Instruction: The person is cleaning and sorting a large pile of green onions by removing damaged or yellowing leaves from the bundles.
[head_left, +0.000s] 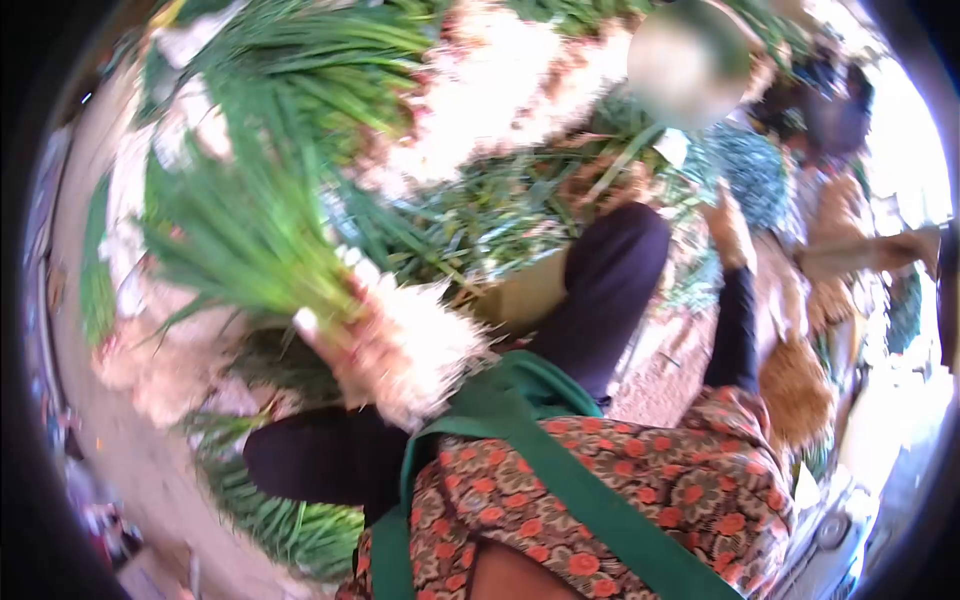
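A large bunch of spring onions (340, 310) with long green leaves and pale, bushy roots is held up over my dark-trousered left leg. White-covered fingertips, seemingly those of my left hand (358, 266), show at the edge of its stems; the rest of that hand is hidden behind the bunch. My right hand (730, 230) reaches out beyond my knee, blurred, its fingers stretched out beside loose leaf scraps and a bluish-green bristly heap (750, 175). Nothing can be made out in it.
More spring onions (330, 60) are piled ahead, roots to the right. Loose green leaves (480, 230) cover the ground before my knees. Other bunches (290, 530) lie by my left leg. A brown bristly bundle (797, 390) is at right. Another person (820, 110) is at upper right.
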